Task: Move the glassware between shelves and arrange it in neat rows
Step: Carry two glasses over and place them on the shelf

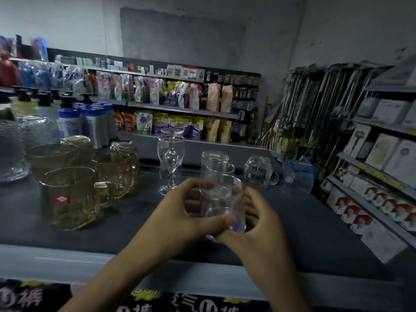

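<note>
1. We see our left hand (pixel 180 212) and right hand (pixel 258 224) bare, as far as the dim light shows.
2. Our left forearm (pixel 117 273) and right forearm (pixel 276 282) are also bare, slim and smooth, from the wrists to the lower edge.
3. Our fingers (pixel 213 221) are slender; the left thumbnail (pixel 231 220) is short and rounded.
4. Blur hides finer detail.

Single head view, close above the dark shelf (pixel 67 239), facing forward and down
</note>
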`<state>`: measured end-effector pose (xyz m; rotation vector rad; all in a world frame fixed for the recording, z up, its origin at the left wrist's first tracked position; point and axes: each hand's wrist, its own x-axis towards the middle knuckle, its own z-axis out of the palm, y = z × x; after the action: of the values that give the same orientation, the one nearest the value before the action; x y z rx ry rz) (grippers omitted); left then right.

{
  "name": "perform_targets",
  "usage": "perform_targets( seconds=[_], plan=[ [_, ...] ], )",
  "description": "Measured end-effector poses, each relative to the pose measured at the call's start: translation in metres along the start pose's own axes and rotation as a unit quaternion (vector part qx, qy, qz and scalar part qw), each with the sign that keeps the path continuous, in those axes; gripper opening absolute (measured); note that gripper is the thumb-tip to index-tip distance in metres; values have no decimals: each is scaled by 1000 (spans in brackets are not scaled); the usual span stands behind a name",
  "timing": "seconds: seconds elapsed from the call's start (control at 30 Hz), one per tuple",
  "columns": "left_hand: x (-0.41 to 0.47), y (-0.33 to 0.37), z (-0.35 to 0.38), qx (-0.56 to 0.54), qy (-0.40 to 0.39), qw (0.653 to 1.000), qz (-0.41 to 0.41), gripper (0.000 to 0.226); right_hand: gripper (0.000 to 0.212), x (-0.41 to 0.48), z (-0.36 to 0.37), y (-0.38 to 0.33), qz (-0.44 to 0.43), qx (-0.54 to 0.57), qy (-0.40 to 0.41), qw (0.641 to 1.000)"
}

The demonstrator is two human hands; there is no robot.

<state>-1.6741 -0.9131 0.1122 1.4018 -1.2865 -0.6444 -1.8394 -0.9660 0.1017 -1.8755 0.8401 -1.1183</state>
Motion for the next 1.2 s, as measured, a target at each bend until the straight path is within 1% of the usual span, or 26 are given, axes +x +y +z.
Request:
perform_targets(
  seconds=[0.1, 0.23, 0.37, 0.5, 0.63, 0.77, 0.83, 0.93, 1.0, 1.07, 1.13, 1.2],
  plan=[
    [6, -7, -6, 43, 32, 998, 12, 68, 51, 8, 10, 3, 10, -53, -2, 999],
    [17, -14, -10, 69, 47, 996, 18, 72, 60, 21, 20, 9, 19, -144, 23, 989],
    [25, -21, -5, 91, 61, 994, 11, 77, 62, 32, 28, 19, 39, -207, 31, 977],
    [31, -25, -5, 85, 66, 994, -11, 79, 64, 34, 31, 20, 56, -211, 15, 976],
    [31, -25, -4, 83, 75, 993, -29, 87, 54, 32, 29, 17, 65, -202, 4, 977],
    [29, -23, -2, 66, 93, 992, -49, 87, 48, 29, 28, 14, 54, -203, -5, 978],
    [26, -17, -1, 74, 93, 991, -53, 84, 54, 29, 26, 15, 50, -194, -16, 980],
    [13, -6, 2, 117, 105, 986, -54, 76, 74, 21, 20, 16, 38, -184, -30, 982],
    [-5, 0, 3, 173, 148, 972, -53, 77, 80, 10, 14, 11, 32, -174, -10, 984],
    [-33, 2, 6, 221, 241, 945, -12, 66, 73, -1, 8, 9, 11, -176, 39, 984],
    [-70, 3, 13, 253, 325, 909, 63, 49, 59, -16, 2, 8, -56, -144, 98, 983],
    [-111, 3, 21, 300, 372, 872, 105, 37, 46, -35, -1, 8, -150, -94, 112, 978]
  ],
)
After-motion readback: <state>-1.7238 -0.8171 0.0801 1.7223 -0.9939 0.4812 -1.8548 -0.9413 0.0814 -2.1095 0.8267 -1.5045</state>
